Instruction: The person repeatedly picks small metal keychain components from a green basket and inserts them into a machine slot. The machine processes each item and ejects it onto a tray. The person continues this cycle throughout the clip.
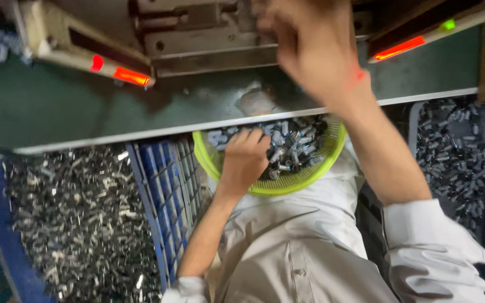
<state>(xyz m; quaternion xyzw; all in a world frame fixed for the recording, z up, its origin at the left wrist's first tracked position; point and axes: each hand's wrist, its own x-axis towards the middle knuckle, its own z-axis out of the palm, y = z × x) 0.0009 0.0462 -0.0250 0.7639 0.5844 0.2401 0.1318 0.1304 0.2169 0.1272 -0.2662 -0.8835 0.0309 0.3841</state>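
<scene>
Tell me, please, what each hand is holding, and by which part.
The left hand digs into small metal parts in the green basket; a grip cannot be told. The right hand is blurred, so likewise.

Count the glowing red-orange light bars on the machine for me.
2: one red-orange light bar at upper left, another red-orange bar at upper right. The raised right hand may hide others.

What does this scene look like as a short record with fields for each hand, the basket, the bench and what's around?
left hand: reaching into the basket, on the small metal parts
right hand: raised at the machine, blurred
basket: yellow-green, on the lap
bench: dark green top
surroundings: blue crate; heaps of metal pieces left and right
</scene>
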